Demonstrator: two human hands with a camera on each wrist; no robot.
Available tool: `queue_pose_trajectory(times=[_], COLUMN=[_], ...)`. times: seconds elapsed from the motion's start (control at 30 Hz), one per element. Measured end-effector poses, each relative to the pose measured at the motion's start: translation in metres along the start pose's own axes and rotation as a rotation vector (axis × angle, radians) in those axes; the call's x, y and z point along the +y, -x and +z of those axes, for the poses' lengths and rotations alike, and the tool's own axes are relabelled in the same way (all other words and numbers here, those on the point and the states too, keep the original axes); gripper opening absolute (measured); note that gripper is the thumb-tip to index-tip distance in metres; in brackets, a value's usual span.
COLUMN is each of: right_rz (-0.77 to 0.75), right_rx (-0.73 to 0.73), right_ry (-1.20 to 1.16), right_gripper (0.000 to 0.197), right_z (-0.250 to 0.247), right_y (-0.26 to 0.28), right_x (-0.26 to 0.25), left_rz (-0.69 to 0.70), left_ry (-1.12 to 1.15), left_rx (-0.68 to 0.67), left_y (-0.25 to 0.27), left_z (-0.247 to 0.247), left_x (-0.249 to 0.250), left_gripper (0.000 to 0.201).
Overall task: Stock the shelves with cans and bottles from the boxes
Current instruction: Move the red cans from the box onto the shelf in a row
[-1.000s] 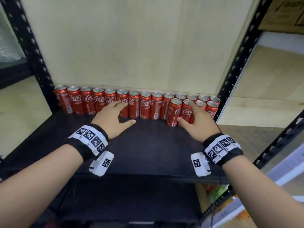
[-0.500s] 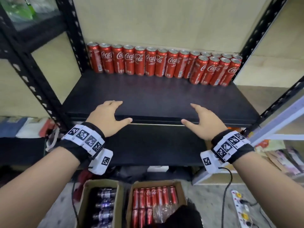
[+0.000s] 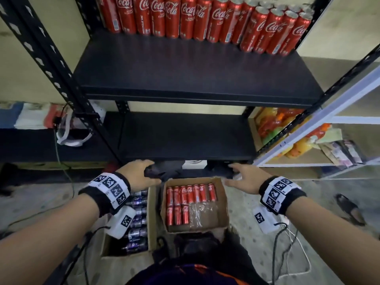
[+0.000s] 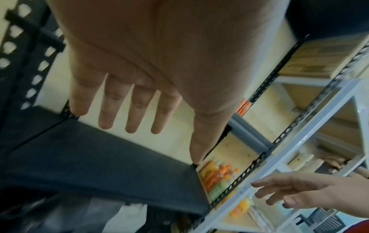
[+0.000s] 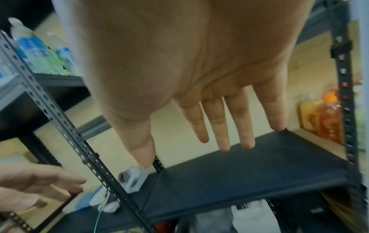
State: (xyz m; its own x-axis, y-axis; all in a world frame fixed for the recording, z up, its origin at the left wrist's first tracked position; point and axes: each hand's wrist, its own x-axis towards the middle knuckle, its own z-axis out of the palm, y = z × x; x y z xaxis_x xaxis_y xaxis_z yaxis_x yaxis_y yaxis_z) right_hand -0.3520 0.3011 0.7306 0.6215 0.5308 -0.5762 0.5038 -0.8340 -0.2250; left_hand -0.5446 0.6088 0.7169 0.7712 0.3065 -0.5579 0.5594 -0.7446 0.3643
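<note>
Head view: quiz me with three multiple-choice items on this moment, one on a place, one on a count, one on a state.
1. Where do the upright red drink cans stand on the upper black metal shelf?
A) along its back
B) at its front edge
C) lying in its middle

2. How many open brown cardboard boxes sit on the floor?
A) one
B) two
C) four

3. What do the left hand and right hand hold?
A) a can each
B) one bottle together
C) nothing

Answers:
1 A: the row lines the shelf's back.
2 B: a red-can box and a dark-can box.
3 C: both wrist views show straight, empty fingers.
</note>
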Motion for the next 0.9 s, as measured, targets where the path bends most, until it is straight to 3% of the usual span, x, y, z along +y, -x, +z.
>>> queue_pose_trajectory(times=[0.1, 0.3, 0.43, 0.6, 0.73, 0.83, 0.9], right_rz=[0.052, 0.148, 0.223, 0.279, 0.332, 0.376, 0.389], right_rx=[-0.133, -0.314, -0.387, -0.406, -0.462, -0.541, -0.587], right_ry=[0.017, -0.047, -0.076, -0.075, -0.074, -0.084, -0.069], right_gripper=[0.086, 0.083, 0.086, 0.070, 0.073, 0.077, 0.078], right_z=[0.027, 0.082, 0.118, 0.154, 0.182, 0.206, 0.219], right_y=[0.002, -0.006, -0.013, -0.019, -0.029, -0.041, -0.047], right_x=[0.021, 0.074, 0.112, 0.157, 0.189, 0.210, 0.219], left_rz=[-0.040, -0.205, -0.252, -0.269, -0.320, -0.322, -0.323], left_ry=[-0.056, -0.116, -0.178, -0.209, -0.218, -0.195, -0.182], left_rx=[-0.103, -0.345, -0.451, -0.579, -0.621, -0.674, -0.672], left_y=[-0.008, -0.027, -0.034, -0.035, -0.045, -0.057, -0.064], left_z=[0.043, 0.114, 0.154, 0.192, 0.229, 0.254, 0.267], left_x=[-0.010, -0.004, 0.001, 0.013, 0.008, 0.004, 0.002], left_gripper=[0.088, 0.074, 0.056, 0.025, 0.030, 0.046, 0.044])
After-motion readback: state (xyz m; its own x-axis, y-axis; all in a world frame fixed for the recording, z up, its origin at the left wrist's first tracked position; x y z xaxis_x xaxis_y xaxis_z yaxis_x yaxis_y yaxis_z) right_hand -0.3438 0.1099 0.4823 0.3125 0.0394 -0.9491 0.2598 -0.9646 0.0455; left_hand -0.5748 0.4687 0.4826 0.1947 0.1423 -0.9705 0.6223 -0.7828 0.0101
